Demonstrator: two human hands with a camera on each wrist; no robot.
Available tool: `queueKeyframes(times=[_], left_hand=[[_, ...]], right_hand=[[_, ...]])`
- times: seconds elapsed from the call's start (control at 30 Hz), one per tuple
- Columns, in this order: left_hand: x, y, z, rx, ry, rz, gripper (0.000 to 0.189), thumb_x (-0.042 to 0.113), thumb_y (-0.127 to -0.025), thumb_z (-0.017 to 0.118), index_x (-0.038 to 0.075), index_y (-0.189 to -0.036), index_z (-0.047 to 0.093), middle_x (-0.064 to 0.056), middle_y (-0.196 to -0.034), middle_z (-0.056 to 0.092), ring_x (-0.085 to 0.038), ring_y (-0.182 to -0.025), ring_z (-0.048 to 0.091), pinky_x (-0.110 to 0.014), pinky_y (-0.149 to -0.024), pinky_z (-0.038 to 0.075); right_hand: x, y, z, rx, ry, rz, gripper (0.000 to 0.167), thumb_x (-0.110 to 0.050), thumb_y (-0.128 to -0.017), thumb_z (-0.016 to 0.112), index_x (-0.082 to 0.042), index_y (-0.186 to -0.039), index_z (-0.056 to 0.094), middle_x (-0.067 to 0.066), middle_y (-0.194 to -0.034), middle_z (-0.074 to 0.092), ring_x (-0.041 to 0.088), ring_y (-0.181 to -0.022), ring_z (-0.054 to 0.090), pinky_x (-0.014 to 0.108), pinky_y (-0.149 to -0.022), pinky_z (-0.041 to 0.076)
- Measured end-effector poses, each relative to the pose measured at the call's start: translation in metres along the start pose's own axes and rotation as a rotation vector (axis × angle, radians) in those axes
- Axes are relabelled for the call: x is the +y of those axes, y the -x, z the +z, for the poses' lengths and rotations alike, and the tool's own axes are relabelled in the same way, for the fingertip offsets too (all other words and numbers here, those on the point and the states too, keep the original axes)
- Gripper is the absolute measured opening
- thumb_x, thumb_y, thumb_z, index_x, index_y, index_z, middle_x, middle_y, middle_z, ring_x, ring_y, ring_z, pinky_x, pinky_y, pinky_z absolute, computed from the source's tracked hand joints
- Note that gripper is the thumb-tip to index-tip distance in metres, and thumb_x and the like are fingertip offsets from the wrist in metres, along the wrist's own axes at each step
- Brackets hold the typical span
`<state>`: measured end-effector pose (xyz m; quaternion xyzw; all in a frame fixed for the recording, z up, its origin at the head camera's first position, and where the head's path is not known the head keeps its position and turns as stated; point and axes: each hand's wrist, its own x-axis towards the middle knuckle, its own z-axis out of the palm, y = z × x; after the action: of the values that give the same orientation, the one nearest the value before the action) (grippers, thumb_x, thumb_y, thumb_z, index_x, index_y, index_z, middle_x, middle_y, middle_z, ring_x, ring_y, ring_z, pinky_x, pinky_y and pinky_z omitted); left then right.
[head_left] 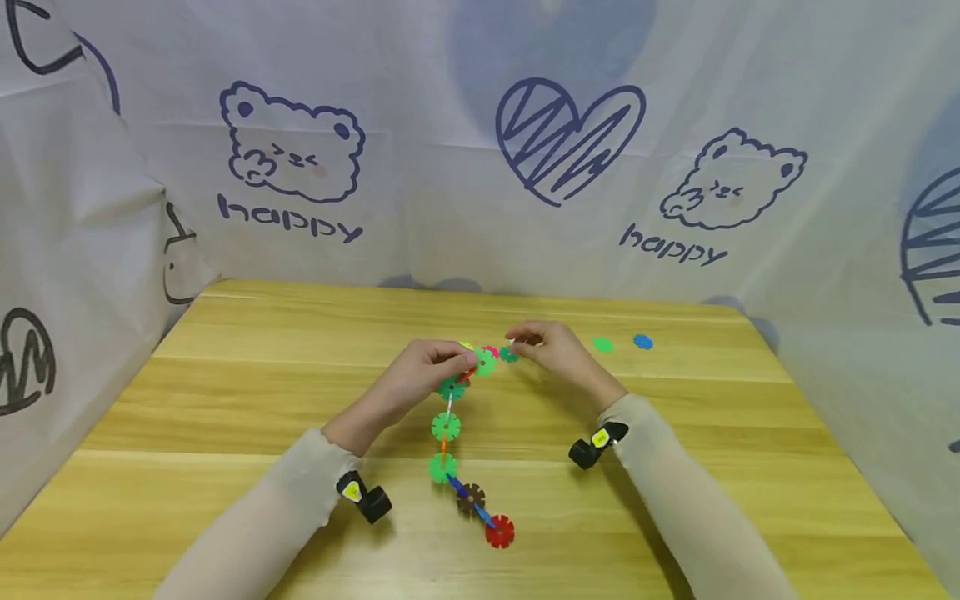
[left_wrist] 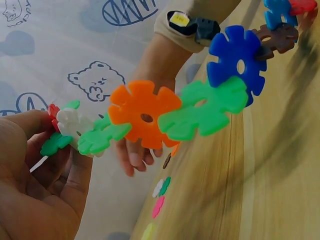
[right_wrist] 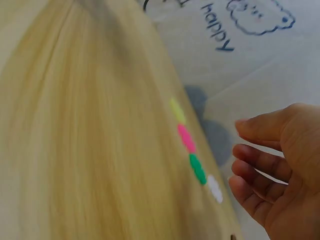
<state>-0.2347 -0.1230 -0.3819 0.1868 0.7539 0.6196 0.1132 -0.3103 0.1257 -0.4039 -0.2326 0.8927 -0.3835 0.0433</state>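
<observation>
Left grip: pinches disc chain.
Right grip: wide, fingers bent.
Loose discs: row near the desk's far edge, spaced.

Smooth plstc discs, semi-gloss wd tabletop, matt cloth bkdrop

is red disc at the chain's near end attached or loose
Attached: the red disc meets the light blue disc in the head view and overlaps it in the left wrist view.
</observation>
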Motion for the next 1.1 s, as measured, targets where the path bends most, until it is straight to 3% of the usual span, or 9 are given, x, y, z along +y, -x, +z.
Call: queueKeyframes(times=[0.23, 0.5, 0.63, 0.83, 1.1], left_hand=[[0.0, -0.002, 0.0, -0.006, -0.005, 0.005, 0.026, 0.026, -0.1, 0.06, 0.004, -0.103, 0.073, -0.007, -0.084, 0.064, -0.019, -0.073, 0.054, -0.031, -0.066, 0.048], [-0.001, -0.004, 0.001, -0.025, -0.019, 0.011, 0.029, 0.028, -0.099, 0.061, 0.002, -0.105, 0.073, -0.004, -0.081, 0.064, -0.019, -0.072, 0.054, -0.032, -0.065, 0.048], [0.0, -0.003, 0.002, -0.022, -0.017, 0.003, 0.028, 0.028, -0.099, 0.06, 0.003, -0.103, 0.073, -0.005, -0.081, 0.063, -0.019, -0.072, 0.053, -0.033, -0.066, 0.048], [-0.001, -0.002, 0.004, -0.021, -0.014, -0.005, 0.027, 0.027, -0.099, 0.061, 0.004, -0.103, 0.073, -0.005, -0.08, 0.063, -0.018, -0.071, 0.053, -0.032, -0.065, 0.048], [-0.001, 0.0, 0.004, -0.012, -0.018, -0.018, 0.028, 0.029, -0.099, 0.061, 0.005, -0.105, 0.074, -0.006, -0.083, 0.065, -0.019, -0.074, 0.056, -0.031, -0.066, 0.048]], right_hand=[[0.016, -0.012, 0.003, -0.077, 0.037, 0.053, 0.03, -0.011, -0.092, 0.068, -0.002, -0.12, 0.067, 0.01, -0.111, 0.067, 0.025, -0.1, 0.06, 0.039, -0.087, 0.05], [0.03, -0.02, 0.005, -0.103, 0.015, 0.107, 0.032, -0.013, -0.089, 0.073, -0.005, -0.12, 0.067, 0.01, -0.117, 0.061, 0.027, -0.105, 0.057, 0.037, -0.084, 0.051], [0.033, -0.023, 0.004, -0.125, 0.043, 0.088, 0.031, -0.014, -0.089, 0.073, -0.005, -0.118, 0.069, 0.011, -0.117, 0.061, 0.027, -0.104, 0.057, 0.034, -0.08, 0.052], [0.035, -0.025, 0.005, -0.141, 0.114, 0.035, 0.027, -0.014, -0.089, 0.073, -0.005, -0.114, 0.071, 0.01, -0.111, 0.062, 0.025, -0.099, 0.057, 0.037, -0.085, 0.05], [0.034, -0.026, 0.008, -0.163, 0.094, 0.079, 0.019, -0.011, -0.091, 0.071, -0.006, -0.109, 0.07, 0.01, -0.114, 0.058, 0.026, -0.1, 0.055, 0.038, -0.086, 0.048]])
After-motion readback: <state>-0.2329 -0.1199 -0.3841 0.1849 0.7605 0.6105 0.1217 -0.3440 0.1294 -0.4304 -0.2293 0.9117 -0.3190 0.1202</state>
